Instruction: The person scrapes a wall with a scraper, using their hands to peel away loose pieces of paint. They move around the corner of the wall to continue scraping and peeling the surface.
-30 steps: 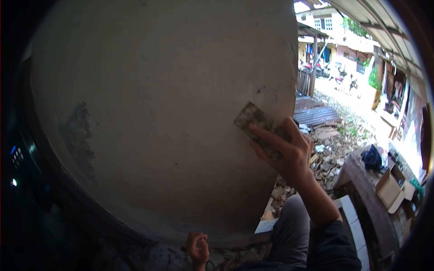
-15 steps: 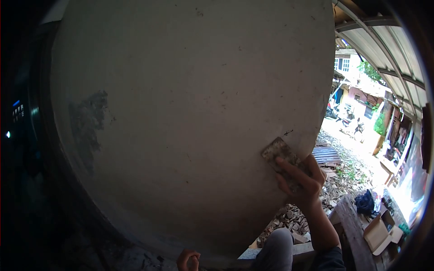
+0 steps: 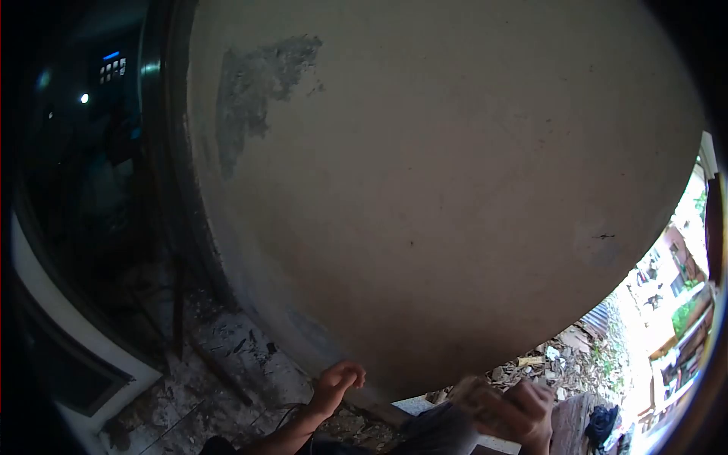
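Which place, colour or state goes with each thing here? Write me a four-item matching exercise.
1. Left hand
2. Right hand
3. Rough grey patch
4. Bundle

A. Dark blue
B. Holding a block
C. Upper left of the pale wall
D. Fingers curled, no object visible in it

Pairs: 1-D, 2-B, 3-C, 4-A

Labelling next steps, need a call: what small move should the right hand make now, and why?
Probably raise the right hand so its block meets the wall, perhaps at the grey patch. The block, blurred, shows low in view, below the wall's lower edge, and the patch looks uneven against the paler surface around it.
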A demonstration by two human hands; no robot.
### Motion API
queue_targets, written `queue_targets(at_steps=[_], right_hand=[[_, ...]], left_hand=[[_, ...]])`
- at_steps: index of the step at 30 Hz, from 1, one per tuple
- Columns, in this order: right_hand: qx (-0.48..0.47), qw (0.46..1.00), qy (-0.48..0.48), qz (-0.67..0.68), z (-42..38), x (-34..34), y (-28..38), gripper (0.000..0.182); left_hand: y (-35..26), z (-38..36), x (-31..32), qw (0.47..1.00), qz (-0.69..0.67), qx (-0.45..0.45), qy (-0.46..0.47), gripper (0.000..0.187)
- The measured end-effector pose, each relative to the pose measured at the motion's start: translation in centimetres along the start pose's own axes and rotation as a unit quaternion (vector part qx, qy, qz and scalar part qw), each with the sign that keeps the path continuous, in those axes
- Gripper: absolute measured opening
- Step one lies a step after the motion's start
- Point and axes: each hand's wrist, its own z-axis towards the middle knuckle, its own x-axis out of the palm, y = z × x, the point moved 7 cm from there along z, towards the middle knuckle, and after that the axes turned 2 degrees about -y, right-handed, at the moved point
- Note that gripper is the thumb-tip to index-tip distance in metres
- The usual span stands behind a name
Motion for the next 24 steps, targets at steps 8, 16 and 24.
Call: queue_targets(at_steps=[8, 16, 24], right_hand=[[0.090, 0.973, 0.093, 0.192, -5.0, 8.7, 4.0, 0.040], [0.360, 0.841, 0.083, 0.396, -14.9, 19.9, 6.6, 0.024], [0.245, 0.958, 0.044, 0.145, -8.1, 8.6, 0.5, 0.031]], left_hand=[[-2.8, 3.0, 0.7, 0.990, 0.093, -0.006, 0.110, 0.025], [-0.6, 0.6, 2.5, 0.944, 0.188, -0.070, 0.261, 0.036], [1.3, -2.0, 0.0, 0.885, 0.265, -0.125, 0.361, 0.038]])
